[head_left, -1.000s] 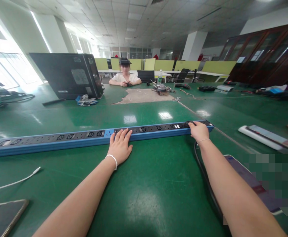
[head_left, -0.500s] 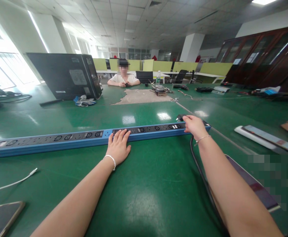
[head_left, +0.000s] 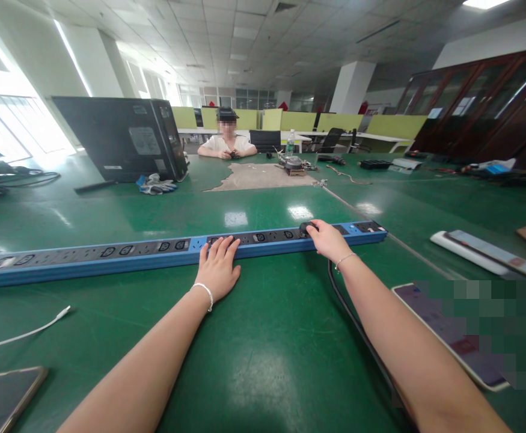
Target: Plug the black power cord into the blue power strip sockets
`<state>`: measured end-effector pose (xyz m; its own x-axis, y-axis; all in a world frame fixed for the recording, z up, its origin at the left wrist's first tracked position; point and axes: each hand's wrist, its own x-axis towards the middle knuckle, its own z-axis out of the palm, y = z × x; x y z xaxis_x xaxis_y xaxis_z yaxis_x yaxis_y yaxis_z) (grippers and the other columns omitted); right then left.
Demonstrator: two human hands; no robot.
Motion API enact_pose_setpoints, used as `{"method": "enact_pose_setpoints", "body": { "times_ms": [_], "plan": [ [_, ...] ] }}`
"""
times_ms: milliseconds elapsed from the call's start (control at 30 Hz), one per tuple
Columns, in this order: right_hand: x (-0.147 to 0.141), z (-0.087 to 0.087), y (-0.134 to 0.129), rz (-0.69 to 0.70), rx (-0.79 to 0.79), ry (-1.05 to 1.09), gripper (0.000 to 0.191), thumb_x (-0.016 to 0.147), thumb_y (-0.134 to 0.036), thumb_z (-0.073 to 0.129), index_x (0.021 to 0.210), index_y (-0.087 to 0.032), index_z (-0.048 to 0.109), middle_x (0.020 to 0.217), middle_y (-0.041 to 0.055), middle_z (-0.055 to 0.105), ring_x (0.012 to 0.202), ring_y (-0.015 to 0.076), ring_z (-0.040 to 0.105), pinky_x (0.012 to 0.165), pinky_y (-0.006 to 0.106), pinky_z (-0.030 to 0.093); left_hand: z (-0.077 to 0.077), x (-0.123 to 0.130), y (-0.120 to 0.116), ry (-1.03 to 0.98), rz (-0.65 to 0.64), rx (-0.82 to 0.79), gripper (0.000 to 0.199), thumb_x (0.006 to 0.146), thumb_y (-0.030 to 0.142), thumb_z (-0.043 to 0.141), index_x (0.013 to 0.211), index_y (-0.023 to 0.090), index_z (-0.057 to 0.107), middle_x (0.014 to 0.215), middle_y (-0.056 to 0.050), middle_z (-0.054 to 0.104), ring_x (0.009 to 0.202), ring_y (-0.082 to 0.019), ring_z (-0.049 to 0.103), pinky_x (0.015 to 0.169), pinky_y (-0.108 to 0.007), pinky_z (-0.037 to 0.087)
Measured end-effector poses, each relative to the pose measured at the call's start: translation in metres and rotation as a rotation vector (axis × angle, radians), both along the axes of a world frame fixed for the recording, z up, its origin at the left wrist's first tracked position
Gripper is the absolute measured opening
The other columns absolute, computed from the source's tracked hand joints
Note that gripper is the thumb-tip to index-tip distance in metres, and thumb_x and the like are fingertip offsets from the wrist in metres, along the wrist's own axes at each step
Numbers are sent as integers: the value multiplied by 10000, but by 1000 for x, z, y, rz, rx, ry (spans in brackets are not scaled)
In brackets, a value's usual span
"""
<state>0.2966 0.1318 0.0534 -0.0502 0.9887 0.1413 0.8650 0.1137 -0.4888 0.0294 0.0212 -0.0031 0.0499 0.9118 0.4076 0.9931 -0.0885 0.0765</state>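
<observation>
Under the fingers of the loosely open left hand (head_left: 217, 269), which likely steadies it, lies a long, blue-sided, black-topped power strip (head_left: 177, 258), stretching past both hands; farther right, the right hand (head_left: 330, 242) pinches a rounded black plug (head_left: 306, 228) at its top, apparently for control, a thick black cable (head_left: 348, 309) trailing below

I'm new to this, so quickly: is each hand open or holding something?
Left hand: open, resting on the blue power strip.
Right hand: closed on the black plug; whether it is plugged in cannot be told.
</observation>
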Motion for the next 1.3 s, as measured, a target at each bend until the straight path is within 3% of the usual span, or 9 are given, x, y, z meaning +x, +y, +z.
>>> {"method": "enact_pose_setpoints", "body": {
  "times_ms": [867, 1167, 1300],
  "plan": [
    [-8, 3, -7, -26, -24, -47, 426, 898, -376, 356, 1226, -177, 542, 1018, 100, 678, 812, 187, 644, 764, 262, 438, 0, 1, 1, 29, 21, -13, 606, 807, 334, 451, 1393, 237, 329, 1460, -33, 368, 1343, -252, 287, 1111, -509, 162],
    [-15, 8, -13, -82, -24, -150, 432, 911, -372, 329, 1248, -180, 519, 1139, 135, 635, 1059, 245, 584, 873, 311, 413, 0, 1, 0, 32, 22, -11, 609, 808, 336, 448, 1396, 235, 325, 1459, -33, 369, 1342, -253, 288, 1110, -511, 166],
    [-19, 7, -16, -99, -26, -175, 450, 912, -374, 307, 1265, -171, 497, 1155, 153, 624, 1067, 267, 580, 885, 347, 414, 1, 1, 0, 29, 26, -17, 608, 806, 334, 451, 1394, 235, 330, 1458, -33, 373, 1341, -254, 290, 1110, -513, 164]
  ]
}}
